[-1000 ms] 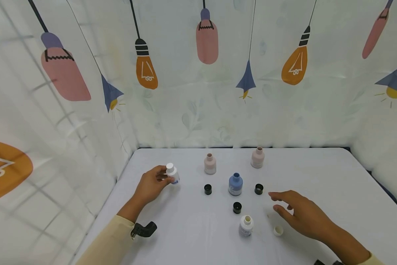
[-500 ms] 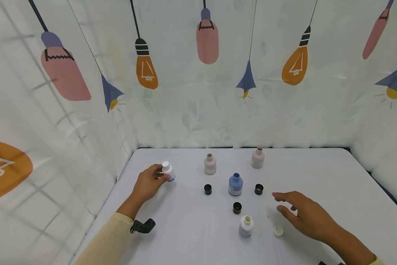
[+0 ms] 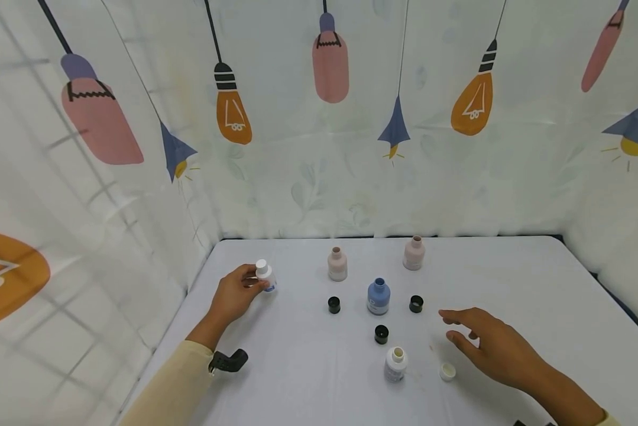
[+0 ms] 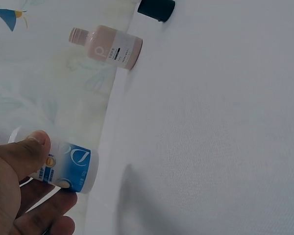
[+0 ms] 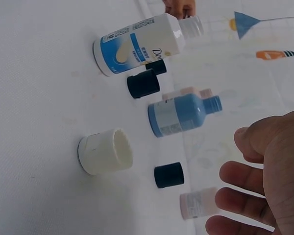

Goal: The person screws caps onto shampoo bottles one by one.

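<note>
My left hand (image 3: 232, 299) grips a small white bottle (image 3: 267, 278) with its white cap on, at the table's left side. In the left wrist view the bottle's blue label (image 4: 77, 166) shows beyond the thumb. Relaxed fingers and nothing in its grasp mark my right hand (image 3: 496, 349), which hovers at the right. Nearest to it are a loose white cap (image 3: 447, 371) and a black cap (image 3: 415, 304). An uncapped white bottle (image 3: 395, 364) stands left of the white cap. Farther back stands an uncapped blue bottle (image 3: 378, 297).
Two uncapped pink bottles, one left (image 3: 337, 264) and one right (image 3: 414, 254), stand toward the back of the white-covered table (image 3: 297, 367). Two more black caps, one at left (image 3: 334, 305) and one nearer (image 3: 381, 334), lie mid-table. A printed curtain (image 3: 297, 177) hangs behind.
My left hand has carried the capped white bottle a short way left. The right hand has drifted slightly right. Other bottles and caps stay in place.
</note>
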`<state>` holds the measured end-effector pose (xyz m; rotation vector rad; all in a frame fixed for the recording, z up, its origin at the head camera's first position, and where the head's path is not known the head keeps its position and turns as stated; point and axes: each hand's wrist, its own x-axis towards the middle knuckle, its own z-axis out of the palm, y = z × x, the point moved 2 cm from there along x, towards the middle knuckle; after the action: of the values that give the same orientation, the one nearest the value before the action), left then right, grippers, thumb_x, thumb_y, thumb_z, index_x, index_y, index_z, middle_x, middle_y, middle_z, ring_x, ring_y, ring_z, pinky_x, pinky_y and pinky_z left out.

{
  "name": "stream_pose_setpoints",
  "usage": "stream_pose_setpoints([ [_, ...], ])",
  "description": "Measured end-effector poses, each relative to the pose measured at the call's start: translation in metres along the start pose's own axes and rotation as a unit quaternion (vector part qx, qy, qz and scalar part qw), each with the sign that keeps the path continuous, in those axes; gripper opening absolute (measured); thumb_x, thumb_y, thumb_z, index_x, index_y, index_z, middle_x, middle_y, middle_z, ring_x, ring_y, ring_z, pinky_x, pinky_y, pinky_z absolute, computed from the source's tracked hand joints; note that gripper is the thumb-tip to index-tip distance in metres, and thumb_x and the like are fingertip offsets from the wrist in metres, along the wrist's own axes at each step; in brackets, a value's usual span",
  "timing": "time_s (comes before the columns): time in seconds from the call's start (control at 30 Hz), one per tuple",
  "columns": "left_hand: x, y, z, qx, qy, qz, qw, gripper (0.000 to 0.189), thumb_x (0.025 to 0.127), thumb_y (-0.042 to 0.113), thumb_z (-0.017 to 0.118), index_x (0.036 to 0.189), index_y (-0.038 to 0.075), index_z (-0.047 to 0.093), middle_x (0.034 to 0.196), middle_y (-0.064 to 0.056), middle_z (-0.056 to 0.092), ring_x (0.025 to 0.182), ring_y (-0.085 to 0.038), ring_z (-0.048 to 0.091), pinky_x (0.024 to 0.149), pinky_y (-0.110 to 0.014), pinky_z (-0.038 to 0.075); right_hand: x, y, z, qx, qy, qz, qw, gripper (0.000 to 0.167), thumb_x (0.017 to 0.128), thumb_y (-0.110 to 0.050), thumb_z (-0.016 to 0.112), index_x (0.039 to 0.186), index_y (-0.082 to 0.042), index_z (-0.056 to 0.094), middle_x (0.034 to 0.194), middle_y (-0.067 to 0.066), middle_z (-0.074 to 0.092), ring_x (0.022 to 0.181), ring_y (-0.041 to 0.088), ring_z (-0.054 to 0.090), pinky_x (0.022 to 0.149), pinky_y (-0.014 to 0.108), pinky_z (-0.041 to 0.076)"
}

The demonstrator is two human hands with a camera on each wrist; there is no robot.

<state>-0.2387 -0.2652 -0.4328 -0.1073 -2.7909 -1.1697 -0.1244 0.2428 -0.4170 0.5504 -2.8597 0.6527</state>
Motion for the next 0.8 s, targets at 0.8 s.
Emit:
stream_pose_setpoints([
  [0.8,0.005,-0.021,0.007,-0.006,0.002,-0.017,0.9998,0.056,0.096,0.023,0.076,0.141,-0.001,0.054,0.134,-0.022,0.062,0.118,-0.036,0.065,0.091,-0.045,0.057,-0.002,0.003,0.003,0.001,0.0,0.009,1.0,0.041,0.094,-0.023,0.076,0.134,-0.022,0.067,0.124,-0.008,0.067,0.085,0.005,0.061,0.068,0.026,0.053],
])
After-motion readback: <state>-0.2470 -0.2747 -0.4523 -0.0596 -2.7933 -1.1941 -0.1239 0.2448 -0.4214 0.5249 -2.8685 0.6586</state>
